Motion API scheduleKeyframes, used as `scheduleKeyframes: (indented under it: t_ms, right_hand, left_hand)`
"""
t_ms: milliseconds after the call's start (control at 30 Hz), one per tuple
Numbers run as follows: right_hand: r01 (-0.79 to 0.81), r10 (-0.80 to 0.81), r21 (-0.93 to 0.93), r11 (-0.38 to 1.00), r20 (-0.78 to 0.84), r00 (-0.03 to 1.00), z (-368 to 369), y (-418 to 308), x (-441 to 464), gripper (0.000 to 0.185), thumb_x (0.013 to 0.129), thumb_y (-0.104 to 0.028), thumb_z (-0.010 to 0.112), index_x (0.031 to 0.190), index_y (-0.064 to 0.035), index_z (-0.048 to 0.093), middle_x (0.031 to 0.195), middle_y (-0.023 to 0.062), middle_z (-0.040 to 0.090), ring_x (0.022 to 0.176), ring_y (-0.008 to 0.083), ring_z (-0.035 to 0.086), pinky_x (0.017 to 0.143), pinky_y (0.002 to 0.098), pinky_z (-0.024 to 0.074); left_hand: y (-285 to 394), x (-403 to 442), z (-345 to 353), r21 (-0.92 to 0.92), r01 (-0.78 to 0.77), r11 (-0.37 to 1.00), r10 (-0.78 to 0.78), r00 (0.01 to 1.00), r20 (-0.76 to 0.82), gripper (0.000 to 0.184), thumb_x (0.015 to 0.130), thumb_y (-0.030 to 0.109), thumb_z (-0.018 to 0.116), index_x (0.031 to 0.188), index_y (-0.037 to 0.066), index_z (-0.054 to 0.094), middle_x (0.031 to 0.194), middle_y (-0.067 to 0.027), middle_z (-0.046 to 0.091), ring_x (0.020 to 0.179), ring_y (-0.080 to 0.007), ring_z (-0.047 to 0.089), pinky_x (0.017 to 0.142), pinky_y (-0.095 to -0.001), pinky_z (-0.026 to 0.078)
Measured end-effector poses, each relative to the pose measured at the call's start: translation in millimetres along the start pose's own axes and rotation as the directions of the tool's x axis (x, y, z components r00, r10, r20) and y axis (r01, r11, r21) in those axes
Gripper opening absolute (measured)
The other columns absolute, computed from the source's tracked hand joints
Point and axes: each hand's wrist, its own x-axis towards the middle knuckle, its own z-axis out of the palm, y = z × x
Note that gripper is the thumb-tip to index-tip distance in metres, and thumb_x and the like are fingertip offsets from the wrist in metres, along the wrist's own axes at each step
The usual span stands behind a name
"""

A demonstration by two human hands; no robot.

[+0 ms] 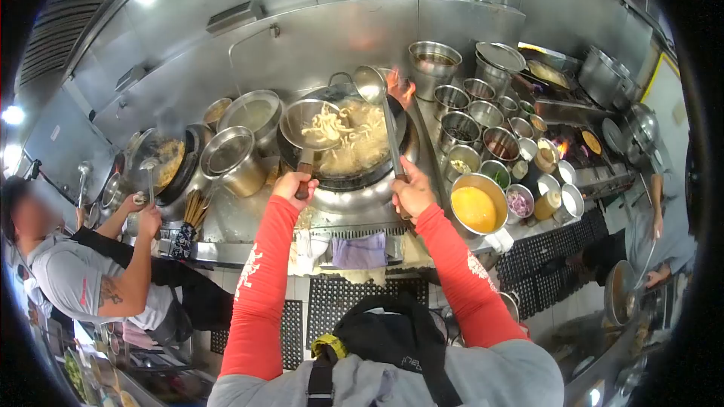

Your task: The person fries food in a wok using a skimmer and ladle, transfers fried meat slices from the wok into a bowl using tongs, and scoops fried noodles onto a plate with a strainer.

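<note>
Well, your left hand (294, 187) grips the strainer (297, 122) over the wok (354, 179), your right hand (414, 191) grips the ladle (369, 84); overtilting the strainer could dump its pale strips (327, 123) and splash you.

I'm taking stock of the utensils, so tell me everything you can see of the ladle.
The ladle looks like shiny metal, with a round bowl, a long shaft and a brown, wooden-looking grip. The right hand is closed around that grip. Its shaft slants forward over the right side of the wok, the bowl near the far edge; whether they touch is unclear.
</note>
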Motion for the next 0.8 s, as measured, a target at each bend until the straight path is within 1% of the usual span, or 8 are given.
scheduleKeyframes:
  t_ms: [233,367,400,500,567,633,733,800]
  right_hand:
    - [-0.146,0.123,0.091,0.985,0.216,0.969,26,2,-30,0.07,0.081,-0.001,0.054,0.143,-0.0039,0.022,0.076,0.0047,0.053,0.047,0.01,0.048,0.035,0.027,0.0374]
    - [0.358,-0.257,-0.335,0.871,0.31,0.915,29,22,-65,0.064,0.081,-0.004,0.054,0.14,-0.0029,0.029,0.065,0.0079,0.053,0.052,0.0138,0.048,0.051,0.0268,0.0428]
    - [0.37,-0.263,-0.474,0.799,0.277,0.924,28,12,-84,0.063,0.079,-0.005,0.054,0.138,-0.0042,0.032,0.062,0.0105,0.051,0.056,0.0149,0.049,0.059,0.0275,0.0434]
    - [0.36,-0.236,-0.469,0.807,0.302,0.924,24,16,-102,0.063,0.079,-0.004,0.053,0.138,-0.0056,0.033,0.063,0.0111,0.052,0.058,0.0158,0.051,0.06,0.0303,0.0445]
    - [0.411,-0.269,-0.516,0.752,0.328,0.905,14,37,-63,0.061,0.077,-0.006,0.053,0.136,-0.0047,0.037,0.065,0.0146,0.056,0.06,0.0264,0.057,0.062,0.0329,0.0467]
    - [0.436,-0.318,-0.57,0.697,0.299,0.899,18,54,-40,0.062,0.08,0.001,0.053,0.139,-0.0059,0.034,0.063,-0.0011,0.045,0.058,0.0068,0.041,0.057,0.0215,0.04]
    - [0.303,-0.274,-0.519,0.799,0.134,0.952,33,35,-60,0.061,0.076,-0.007,0.053,0.135,-0.0032,0.037,0.064,0.0126,0.055,0.057,0.0241,0.057,0.059,0.0327,0.0461]
    - [0.308,-0.283,-0.227,0.924,0.137,0.949,46,62,-65,0.062,0.079,-0.004,0.053,0.137,-0.0014,0.034,0.064,0.0058,0.054,0.052,0.015,0.052,0.054,0.0276,0.0442]
  left_hand:
    - [4,-21,6,0.086,-0.073,0.994,0.073,0.997,0.011,0.022,0.078,0.0,0.053,0.098,-0.006,0.046,0.073,-0.0172,0.059,0.053,-0.0175,0.055,0.044,-0.0265,0.047]
    - [10,-23,-12,0.09,-0.077,0.993,0.081,0.996,-0.043,0.018,0.078,0.001,0.053,0.094,-0.005,0.048,0.071,-0.0167,0.059,0.053,-0.0172,0.055,0.043,-0.0263,0.047]
    - [14,-26,-17,0.096,-0.071,0.993,0.076,0.996,-0.049,0.017,0.078,0.001,0.053,0.093,-0.005,0.048,0.071,-0.0166,0.059,0.053,-0.0171,0.054,0.043,-0.0263,0.046]
    - [19,-35,-29,0.14,-0.058,0.988,0.059,0.998,-0.002,0.023,0.081,0.004,0.053,0.102,-0.002,0.048,0.075,-0.0147,0.061,0.052,-0.0134,0.054,0.041,-0.0223,0.045]
    - [18,-42,-31,0.141,-0.046,0.989,0.049,0.999,-0.021,0.022,0.081,0.005,0.053,0.101,-0.001,0.049,0.074,-0.0137,0.061,0.051,-0.0129,0.053,0.041,-0.0223,0.045]
    - [15,-43,-32,0.164,-0.049,0.985,0.052,0.999,-0.016,0.02,0.081,0.007,0.053,0.1,0.0,0.05,0.072,-0.0122,0.061,0.049,-0.0123,0.052,0.04,-0.0221,0.044]
    - [11,-51,-29,0.215,-0.06,0.975,0.07,0.997,-0.036,0.019,0.082,0.008,0.052,0.099,-0.001,0.05,0.067,-0.0078,0.058,0.046,-0.0113,0.049,0.039,-0.0209,0.043]
    - [10,-49,-27,0.207,-0.027,0.978,0.037,0.998,-0.047,0.018,0.082,0.008,0.052,0.097,0.0,0.05,0.066,-0.0072,0.057,0.046,-0.0112,0.049,0.038,-0.0206,0.042]
